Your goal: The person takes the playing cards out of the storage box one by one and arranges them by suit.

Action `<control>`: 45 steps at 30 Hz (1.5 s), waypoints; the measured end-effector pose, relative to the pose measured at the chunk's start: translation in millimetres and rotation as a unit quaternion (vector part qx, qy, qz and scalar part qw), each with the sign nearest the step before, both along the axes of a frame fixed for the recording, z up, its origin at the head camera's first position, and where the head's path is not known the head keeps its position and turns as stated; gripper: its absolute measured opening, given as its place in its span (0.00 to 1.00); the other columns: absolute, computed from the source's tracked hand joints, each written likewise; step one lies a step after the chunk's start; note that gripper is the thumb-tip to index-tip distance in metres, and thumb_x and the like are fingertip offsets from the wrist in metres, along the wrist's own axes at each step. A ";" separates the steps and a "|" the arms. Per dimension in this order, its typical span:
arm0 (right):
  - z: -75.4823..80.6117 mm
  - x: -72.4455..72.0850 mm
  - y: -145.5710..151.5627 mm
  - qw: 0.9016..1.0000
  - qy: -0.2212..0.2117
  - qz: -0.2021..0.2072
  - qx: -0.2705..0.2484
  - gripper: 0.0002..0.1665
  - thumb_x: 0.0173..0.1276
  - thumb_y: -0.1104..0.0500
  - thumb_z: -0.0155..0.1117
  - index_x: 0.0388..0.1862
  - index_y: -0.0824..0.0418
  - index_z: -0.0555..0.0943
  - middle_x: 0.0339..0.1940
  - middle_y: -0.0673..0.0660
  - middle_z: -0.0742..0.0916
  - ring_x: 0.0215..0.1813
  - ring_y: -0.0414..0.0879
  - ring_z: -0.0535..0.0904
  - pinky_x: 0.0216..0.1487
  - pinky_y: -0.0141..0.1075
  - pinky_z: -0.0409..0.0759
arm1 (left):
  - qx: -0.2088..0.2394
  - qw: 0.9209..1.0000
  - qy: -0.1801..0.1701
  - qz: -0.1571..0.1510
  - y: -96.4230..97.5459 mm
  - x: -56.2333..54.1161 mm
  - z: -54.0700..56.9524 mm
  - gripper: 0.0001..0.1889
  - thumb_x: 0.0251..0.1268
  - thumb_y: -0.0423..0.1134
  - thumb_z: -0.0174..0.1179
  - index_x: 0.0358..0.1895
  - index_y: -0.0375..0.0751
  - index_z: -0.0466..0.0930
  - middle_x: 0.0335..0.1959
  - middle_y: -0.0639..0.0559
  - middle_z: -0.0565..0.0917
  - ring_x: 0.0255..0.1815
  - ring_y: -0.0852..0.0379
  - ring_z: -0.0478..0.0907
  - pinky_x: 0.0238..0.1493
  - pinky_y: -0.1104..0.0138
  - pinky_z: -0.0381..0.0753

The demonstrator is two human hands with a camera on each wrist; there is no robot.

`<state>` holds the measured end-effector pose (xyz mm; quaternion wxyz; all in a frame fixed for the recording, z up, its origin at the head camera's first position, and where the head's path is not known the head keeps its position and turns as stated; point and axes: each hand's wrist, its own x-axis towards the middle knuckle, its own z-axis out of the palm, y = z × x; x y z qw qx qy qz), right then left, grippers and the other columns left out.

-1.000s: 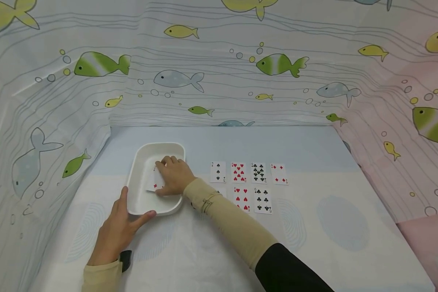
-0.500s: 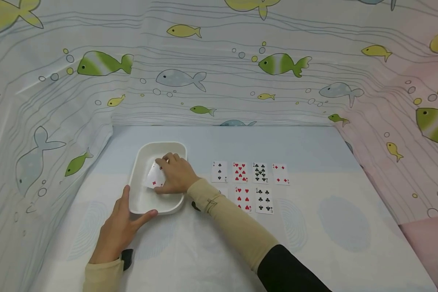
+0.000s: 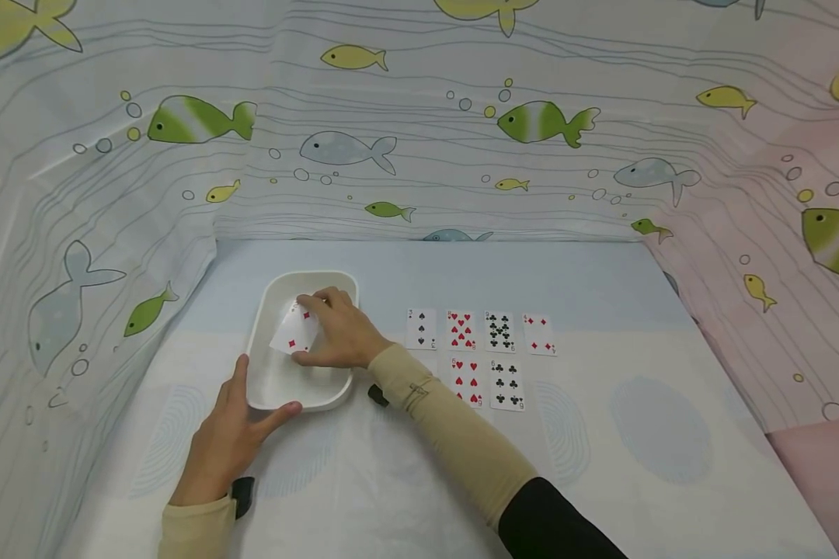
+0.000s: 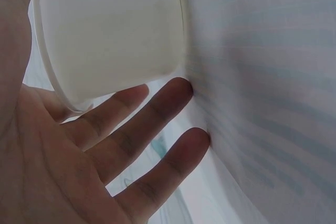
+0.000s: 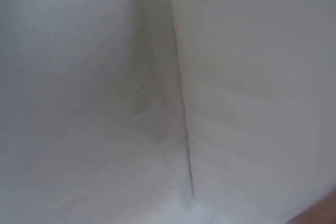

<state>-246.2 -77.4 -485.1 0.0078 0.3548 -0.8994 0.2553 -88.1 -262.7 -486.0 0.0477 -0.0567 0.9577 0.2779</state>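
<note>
Inside the white plastic tub point(image 3: 287, 387), my right hand point(image 3: 344, 330) pinches a playing card point(image 3: 294, 330) between thumb and fingers. Red diamonds show on the card's face, and the fingers cover its right side. The card is tilted over the tub's floor. My left hand point(image 3: 225, 442) rests at the tub's near left corner, thumb along the front rim and fingers up the side. In the left wrist view, the left hand's fingers point(image 4: 142, 124) are spread and nearly straight beside the tub wall. The right wrist view shows mainly the tub's outer side point(image 5: 257, 87); the card is hidden there.
Right of the tub, playing cards lie face up in two rows. The back row has a spades card point(image 3: 421, 330), a hearts card point(image 3: 461, 331), a clubs card point(image 3: 499, 332) and a diamonds card point(image 3: 541, 335). In front lie hearts point(image 3: 467, 381) and clubs point(image 3: 507, 386). Fish-patterned cloth point(image 3: 426, 186) surrounds the table.
The right hand has risen slightly and shifted right, turning the pinched card so that more of its face shows. The left hand keeps its place at the tub.
</note>
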 end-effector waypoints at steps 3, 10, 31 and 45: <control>2.0 1.9 3.8 1.000 -0.008 -0.001 -0.012 0.54 0.55 0.32 0.73 0.78 0.50 0.66 0.65 0.53 0.71 0.64 0.42 0.68 0.58 0.32 0.74 | 0.000 1.000 -0.001 -0.001 0.3 -0.2 0.1 0.66 0.59 0.74 0.60 0.82 0.41 0.25 0.75 0.24 0.55 0.66 0.23 0.65 0.54 0.31 0.69; 11.0 7.6 16.6 1.000 0.001 0.009 -0.029 0.54 0.56 0.34 0.74 0.78 0.51 0.66 0.66 0.54 0.71 0.65 0.43 0.68 0.59 0.31 0.73 | -0.001 1.000 -0.002 0.000 0.6 0.1 0.1 0.66 0.60 0.74 0.59 0.82 0.41 0.26 0.75 0.24 0.55 0.67 0.23 0.64 0.54 0.31 0.68; 47.4 22.8 84.4 0.995 0.085 0.050 -0.003 0.52 0.56 0.38 0.73 0.77 0.52 0.66 0.65 0.54 0.73 0.63 0.46 0.68 0.54 0.32 0.75 | 0.002 1.000 -0.013 0.010 2.9 -1.1 0.5 0.66 0.59 0.72 0.62 0.82 0.42 0.25 0.75 0.24 0.55 0.66 0.23 0.64 0.55 0.31 0.68; 50.8 48.4 132.3 0.988 0.123 0.092 -0.007 0.50 0.56 0.40 0.73 0.75 0.56 0.68 0.63 0.55 0.74 0.64 0.48 0.69 0.57 0.37 0.75 | -0.005 1.000 -0.008 0.014 3.7 0.1 -1.4 0.67 0.59 0.73 0.62 0.82 0.42 0.25 0.73 0.22 0.56 0.64 0.23 0.67 0.51 0.32 0.71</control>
